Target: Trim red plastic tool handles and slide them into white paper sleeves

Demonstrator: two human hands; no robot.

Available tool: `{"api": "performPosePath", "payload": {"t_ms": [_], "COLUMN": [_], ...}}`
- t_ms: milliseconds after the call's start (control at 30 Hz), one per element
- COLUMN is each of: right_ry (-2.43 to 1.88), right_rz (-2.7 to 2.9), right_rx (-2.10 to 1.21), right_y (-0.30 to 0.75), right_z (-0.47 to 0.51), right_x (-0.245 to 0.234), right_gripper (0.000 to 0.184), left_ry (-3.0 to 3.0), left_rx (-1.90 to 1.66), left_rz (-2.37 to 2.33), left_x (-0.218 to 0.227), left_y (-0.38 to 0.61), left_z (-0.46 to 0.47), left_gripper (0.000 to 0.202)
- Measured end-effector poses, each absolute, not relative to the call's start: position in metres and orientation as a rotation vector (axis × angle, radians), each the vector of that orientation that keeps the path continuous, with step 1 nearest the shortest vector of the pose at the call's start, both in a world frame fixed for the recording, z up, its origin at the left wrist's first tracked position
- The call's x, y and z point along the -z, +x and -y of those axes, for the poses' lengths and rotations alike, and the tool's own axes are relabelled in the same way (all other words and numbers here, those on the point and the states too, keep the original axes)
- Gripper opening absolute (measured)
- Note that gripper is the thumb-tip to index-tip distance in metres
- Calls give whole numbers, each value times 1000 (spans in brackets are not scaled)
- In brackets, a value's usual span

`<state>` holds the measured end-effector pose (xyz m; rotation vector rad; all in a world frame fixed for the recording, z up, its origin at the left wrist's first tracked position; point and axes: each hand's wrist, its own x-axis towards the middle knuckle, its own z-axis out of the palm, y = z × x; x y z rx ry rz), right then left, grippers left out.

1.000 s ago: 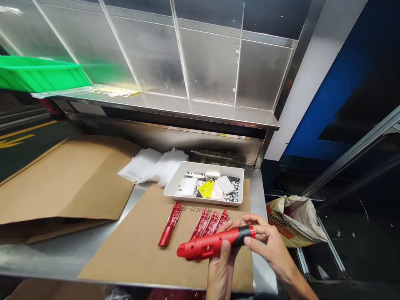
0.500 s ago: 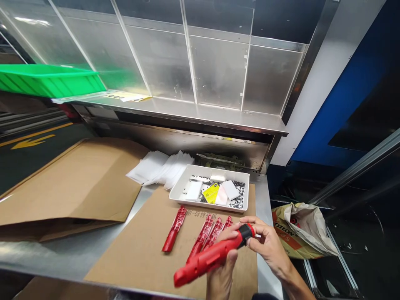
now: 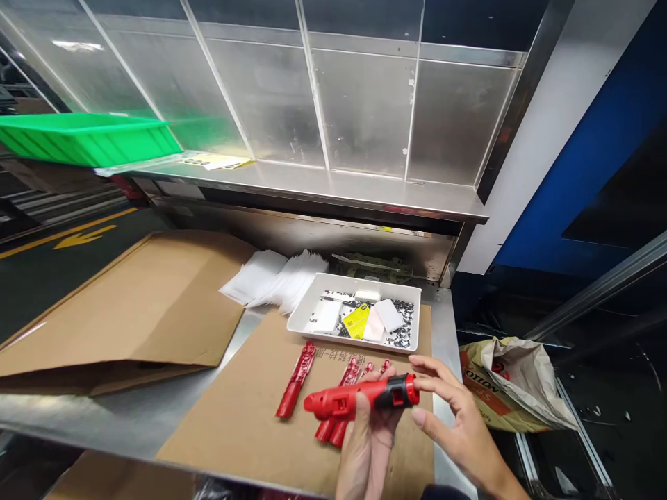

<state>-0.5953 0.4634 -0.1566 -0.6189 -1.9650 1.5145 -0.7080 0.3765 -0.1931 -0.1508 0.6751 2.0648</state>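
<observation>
My left hand [image 3: 369, 430] is closed around a red plastic tool housing [image 3: 338, 401], with the thumb across its near side. The housing lies almost level, its narrow end to the left. A black collar with a small window wraps its right part, and a red rim shows at that end. My right hand [image 3: 453, 420] is open beside this end, fingers apart; whether a fingertip touches the rim I cannot tell. Behind the housing, several red half-shells [image 3: 326, 429] lie side by side, partly hidden. One more red half-shell [image 3: 296, 382] rests apart to their left.
A white tray [image 3: 299, 326] of small metal parts and cards stands behind the cardboard sheet [image 3: 219, 417]. White sheets [image 3: 284, 281] and a big cardboard box [image 3: 135, 298] are to the left. A paper sack [image 3: 513, 382] stands at right, a green bin [image 3: 88, 139] at far left.
The housing has turned from a slant to nearly level, with its window now facing me. My right hand has released the collar end, and its fingers have spread.
</observation>
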Motion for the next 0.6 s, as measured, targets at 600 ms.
{"api": "performPosePath", "payload": {"t_ms": [600], "right_ry": [-349], "right_rz": [2225], "right_rx": [-585], "right_y": [-589], "right_z": [-460], "right_x": [163], "right_gripper": [5], "left_ry": [-32], "left_rx": [-1745], "left_rz": [-204], "left_x": [193], "left_y": [-707], "left_z": [-373], "left_gripper": [23]}}
